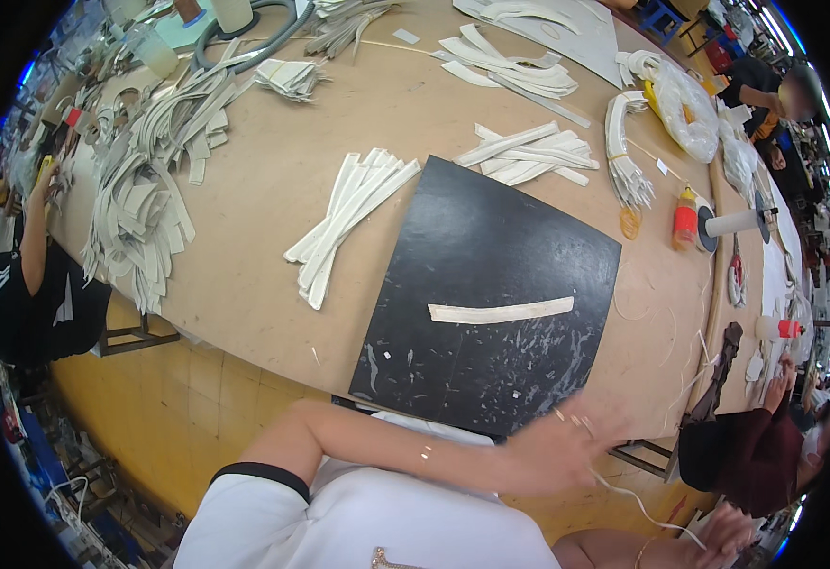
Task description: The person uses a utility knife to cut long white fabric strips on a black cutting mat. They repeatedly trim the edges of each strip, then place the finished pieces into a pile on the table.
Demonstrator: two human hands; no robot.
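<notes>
One pale strip [501, 311] on black mat [500, 228], brown tabletop [244, 209], yellow floor [187, 398]

Right side of table [244, 209]: red bottle [685, 223] just beside white spool [732, 223]; clear plastic bag [685, 119] farther off. Grey hose [287, 43], far left. Yellow floor [197, 389] below.

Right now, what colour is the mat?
The mat is black with pale marks, best seen in the head view.

This is a workshop: ahead of the left fingers [597, 423], a long worktable [254, 218] carries a black board [495, 232] and bundles of pale strips [350, 220]; ahead and to their right stand a spool [732, 224] and a red-banded bottle [685, 224], with a co-worker [739, 455] rightward.
</notes>
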